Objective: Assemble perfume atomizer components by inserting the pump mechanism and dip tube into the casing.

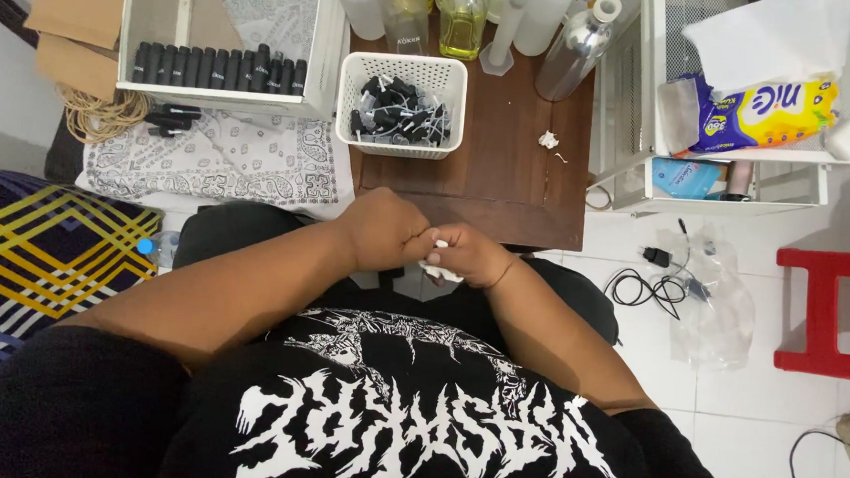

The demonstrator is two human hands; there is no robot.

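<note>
**Inspector A:** Count, please.

**Inspector B:** Two hands, held together at the near edge of the brown desk point(504, 190). One white slotted basket point(404, 71) on the desk, filled with small black pump tops; too tangled to count. One white scrap point(549, 139) lies on the desk to the right of the basket. At the far edge stand several clear and white bottles point(572, 49); the exact number is cut off by the frame. One row of black caps point(217, 67) sits in the white crate on the left.

**Inspector A:** The item in hand?

**Inspector B:** One white tissue piece point(440, 271). It sits between the two hands, showing at their meeting point and below the right hand's fingers.

**Inspector A:** Hand condition?

**Inspector B:** Left hand point(384, 230) is clenched into a fist, pressed against the right. Right hand point(470, 253) is curled closed around the tissue. Whether the left hand also grips it, I cannot tell.

**Inspector A:** Appearance of the item?

**Inspector B:** White, crumpled, mostly hidden; only small edges protrude.
</note>
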